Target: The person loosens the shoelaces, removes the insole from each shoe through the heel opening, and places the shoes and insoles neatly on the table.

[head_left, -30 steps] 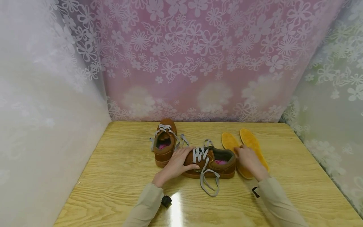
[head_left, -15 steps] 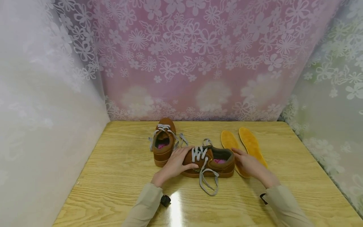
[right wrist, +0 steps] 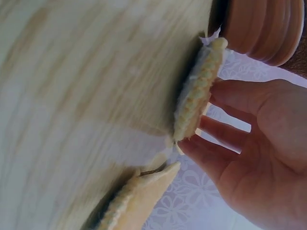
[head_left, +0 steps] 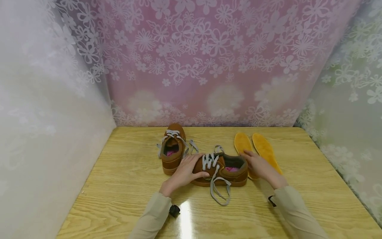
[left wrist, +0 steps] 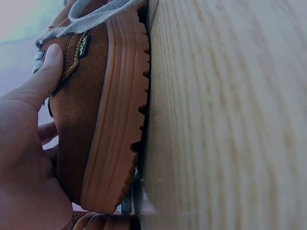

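Observation:
A brown lace-up shoe (head_left: pixel 235 178) lies sideways on the table, its sole down and its heel to the right. My left hand (head_left: pixel 185 171) holds its toe end, with the thumb across the upper by the grey laces, as the left wrist view shows. My right hand (head_left: pixel 262 167) is on the nearer of two yellow insoles (head_left: pixel 242 142), just right of the heel. In the right wrist view its thumb and fingers hold that insole's edge (right wrist: pixel 199 96); some fingertips are hidden. Beside it lies the second insole (head_left: pixel 265 149).
The matching brown shoe (head_left: pixel 171 162) stands behind my left hand, toe toward the curtain, touching or very near the held shoe. A loose lace loop (head_left: pixel 221 196) trails onto the wooden table (head_left: pixel 125 186). Flowered curtains (head_left: pixel 203 66) enclose the table's back and sides.
My right hand has shifted its hold, and the nearer insole has slid away toward the curtain. The left hand and both shoes have stayed about where they were.

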